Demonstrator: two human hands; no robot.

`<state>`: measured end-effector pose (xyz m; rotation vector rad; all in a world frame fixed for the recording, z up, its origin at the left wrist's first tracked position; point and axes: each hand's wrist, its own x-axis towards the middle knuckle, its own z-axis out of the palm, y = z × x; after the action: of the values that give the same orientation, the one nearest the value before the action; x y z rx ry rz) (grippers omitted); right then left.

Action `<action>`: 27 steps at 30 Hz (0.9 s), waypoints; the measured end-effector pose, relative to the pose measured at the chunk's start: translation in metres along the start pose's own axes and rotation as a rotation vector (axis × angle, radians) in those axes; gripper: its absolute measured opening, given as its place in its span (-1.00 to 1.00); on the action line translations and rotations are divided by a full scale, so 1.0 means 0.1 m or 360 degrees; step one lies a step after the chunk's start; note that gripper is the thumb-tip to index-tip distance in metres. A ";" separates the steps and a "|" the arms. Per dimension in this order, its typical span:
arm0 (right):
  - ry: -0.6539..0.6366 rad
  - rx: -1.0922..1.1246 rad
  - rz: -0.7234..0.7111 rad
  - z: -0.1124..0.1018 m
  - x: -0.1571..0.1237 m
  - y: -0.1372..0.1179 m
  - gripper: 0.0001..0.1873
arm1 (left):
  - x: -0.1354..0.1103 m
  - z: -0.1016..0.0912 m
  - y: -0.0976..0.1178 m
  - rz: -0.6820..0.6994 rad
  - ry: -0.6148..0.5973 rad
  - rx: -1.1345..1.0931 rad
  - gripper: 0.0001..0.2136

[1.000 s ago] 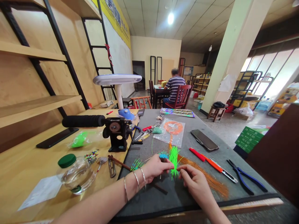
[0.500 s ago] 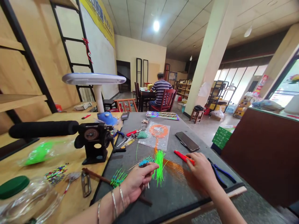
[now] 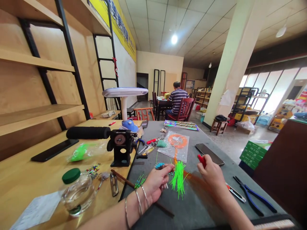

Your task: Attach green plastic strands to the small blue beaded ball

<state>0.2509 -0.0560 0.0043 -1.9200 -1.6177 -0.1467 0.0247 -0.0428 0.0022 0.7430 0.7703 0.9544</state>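
Observation:
My left hand (image 3: 158, 182) is closed in a pinch above the dark mat, with a small white piece showing below its fingers. What its fingertips pinch is too small to make out. A cluster of blue beads (image 3: 159, 165) shows just above its knuckles; I cannot tell if the hand holds it. Bright green strands (image 3: 178, 179) fan out beside the fingertips. My right hand (image 3: 209, 171) is wrapped round a red stick-shaped tool (image 3: 201, 160), most of it hidden in the fist. Thread snips (image 3: 236, 193) lie by the right forearm, near blue-handled pliers (image 3: 255, 195).
A phone (image 3: 209, 154) and a plastic bag with an orange coil (image 3: 177, 140) lie farther back. To the left stand a black crank device (image 3: 121, 147) and a green-lidded jar (image 3: 78, 191). Loose beads (image 3: 93, 170) lie near it. A person (image 3: 177, 97) sits at a far table.
The view has turned left. My right hand has closed further round the red tool, which now points up from the fist. My left hand keeps its pinch beside the green strands.

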 end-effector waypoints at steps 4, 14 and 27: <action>-0.0281 0.1587 0.0322 0.12 -0.39 -0.36 -0.94 | 0.00 -0.02 0.01 0.0004 -0.0086 -0.0017 -0.67; -0.0520 0.2357 0.0903 0.42 -0.75 -1.02 -0.36 | -0.05 0.01 0.01 -0.0209 -0.0155 -0.0238 -0.88; -0.0452 0.2346 0.1030 0.52 -0.63 -1.16 -0.50 | 0.00 0.00 0.02 -0.0379 -0.0134 -0.0530 -0.86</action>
<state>0.1130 -0.0763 -0.0222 -1.0961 -0.6522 1.2507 0.0239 -0.0420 0.0043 0.3886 0.5912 0.8034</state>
